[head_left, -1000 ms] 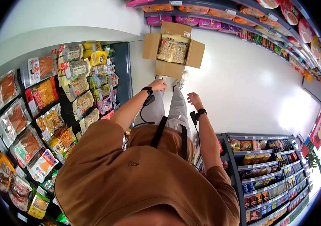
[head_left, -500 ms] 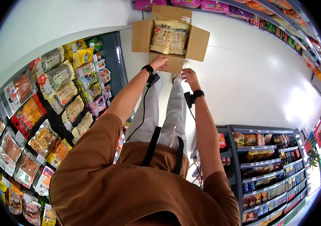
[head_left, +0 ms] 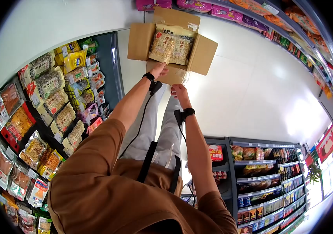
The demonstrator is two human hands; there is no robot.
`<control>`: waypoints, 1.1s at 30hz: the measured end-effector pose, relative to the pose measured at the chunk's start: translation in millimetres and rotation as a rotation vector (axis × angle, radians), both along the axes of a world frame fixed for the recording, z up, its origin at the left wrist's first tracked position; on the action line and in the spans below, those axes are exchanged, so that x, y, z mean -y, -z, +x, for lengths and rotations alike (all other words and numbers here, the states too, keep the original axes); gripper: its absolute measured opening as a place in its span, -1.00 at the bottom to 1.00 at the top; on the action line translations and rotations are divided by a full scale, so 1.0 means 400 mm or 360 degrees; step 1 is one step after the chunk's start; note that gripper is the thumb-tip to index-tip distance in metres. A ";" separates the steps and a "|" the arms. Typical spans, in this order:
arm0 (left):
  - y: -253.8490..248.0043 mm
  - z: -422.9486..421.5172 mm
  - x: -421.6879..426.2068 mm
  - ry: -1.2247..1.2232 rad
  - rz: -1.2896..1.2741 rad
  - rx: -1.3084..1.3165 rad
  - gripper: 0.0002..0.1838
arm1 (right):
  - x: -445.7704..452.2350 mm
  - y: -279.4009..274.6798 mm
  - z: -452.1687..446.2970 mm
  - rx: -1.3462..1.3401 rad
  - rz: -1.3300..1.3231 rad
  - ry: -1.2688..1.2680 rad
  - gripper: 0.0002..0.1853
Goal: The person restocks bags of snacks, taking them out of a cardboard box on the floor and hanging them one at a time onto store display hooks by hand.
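Observation:
An opened cardboard box [head_left: 203, 54] stands on the floor ahead, its flaps folded outward. Two clear-and-cream bags of pale, grainy snack food lie in it: a left snack bag [head_left: 162, 46] and a right snack bag [head_left: 182, 50]. At the lower corner of the left snack bag, over the near flap, my left hand [head_left: 158, 71] is closed in a pinch on the bag's edge. My right hand [head_left: 179, 93] hangs just below the near flap [head_left: 171, 77], fingers curled; what they hold, if anything, is hidden.
Racks of packaged snacks [head_left: 49, 89] line the left side. A dark shelf unit [head_left: 268, 175] with packets stands at the lower right. Another shelf [head_left: 248, 9] with bright bags runs along the top. Pale floor [head_left: 248, 85] lies right of the box. Black wrist devices have cables.
My left hand has moved from the near flap to the left bag's lower corner, and that bag reaches farther toward me. My right hand has shifted left and down from the flap's right edge.

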State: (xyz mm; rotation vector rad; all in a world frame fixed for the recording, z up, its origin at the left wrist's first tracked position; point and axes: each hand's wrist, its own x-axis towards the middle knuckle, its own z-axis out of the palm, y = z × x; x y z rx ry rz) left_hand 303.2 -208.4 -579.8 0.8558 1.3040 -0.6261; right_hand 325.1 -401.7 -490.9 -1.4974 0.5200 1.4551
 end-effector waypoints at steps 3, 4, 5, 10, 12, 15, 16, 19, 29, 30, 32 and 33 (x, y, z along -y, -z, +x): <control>0.046 -0.003 -0.004 -0.0157 -0.0017 -0.0052 -0.69 | 0.014 -0.001 0.008 -0.0028 -0.0003 -0.0018 -0.67; 0.058 -0.009 -0.010 -0.0220 -0.0065 -0.0110 -0.70 | 0.019 0.002 0.010 -0.0039 -0.0013 0.0004 -0.66; 0.070 -0.014 -0.013 -0.0284 -0.0112 -0.0168 -0.70 | 0.025 0.007 0.013 -0.0050 -0.0023 0.0026 -0.66; 0.012 0.003 -0.007 -0.0100 0.0083 -0.0124 -0.74 | 0.041 -0.001 0.054 0.0091 -0.0017 0.0124 -0.66; -0.008 -0.003 -0.002 -0.0085 0.0103 -0.0095 -0.75 | 0.039 -0.013 0.065 0.0116 -0.0030 0.0138 -0.67; -0.036 -0.015 0.001 -0.0195 0.0167 0.0014 -0.77 | 0.034 -0.037 0.077 0.0120 -0.0040 0.0118 -0.67; -0.049 -0.022 -0.002 -0.0163 0.0148 0.0064 -0.77 | 0.033 -0.049 0.075 0.0133 -0.0034 0.0109 -0.67; -0.127 -0.005 0.009 -0.0160 0.0161 0.0171 -0.76 | 0.026 -0.100 0.075 0.0160 -0.0007 0.0062 -0.68; -0.368 0.038 0.026 0.0057 0.0219 0.0382 -0.76 | 0.071 -0.266 0.077 0.0171 0.0198 0.0126 -0.67; -0.396 0.031 0.029 0.0089 0.0181 0.0411 -0.74 | 0.078 -0.283 0.075 0.0202 0.0227 0.0124 -0.67; -0.501 0.025 0.050 0.0054 0.0135 0.0405 -0.72 | 0.087 -0.309 0.070 0.0067 0.0237 0.0183 -0.63; -0.519 0.007 0.057 0.0003 0.0047 0.0428 -0.72 | 0.092 -0.323 0.065 -0.0015 0.0277 0.0198 -0.55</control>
